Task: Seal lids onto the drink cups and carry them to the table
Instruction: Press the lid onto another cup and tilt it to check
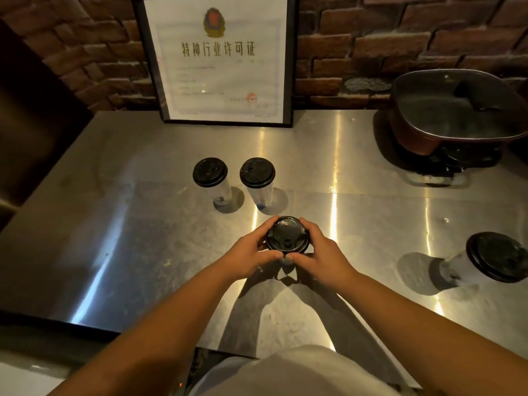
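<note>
We were sealing: our left hand (251, 252) and right hand (317, 250) curled closed around the black lid (287, 234), pressing it onto a cup; next, probably firm rim pressure all round.

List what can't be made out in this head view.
- Centre cup body under the black lid: hidden by left hand and right hand.
- Whether that lid has snapped shut: cannot tell.
- Small print on the framed certificate: blurred.
- Pot contents: too dark.
</note>
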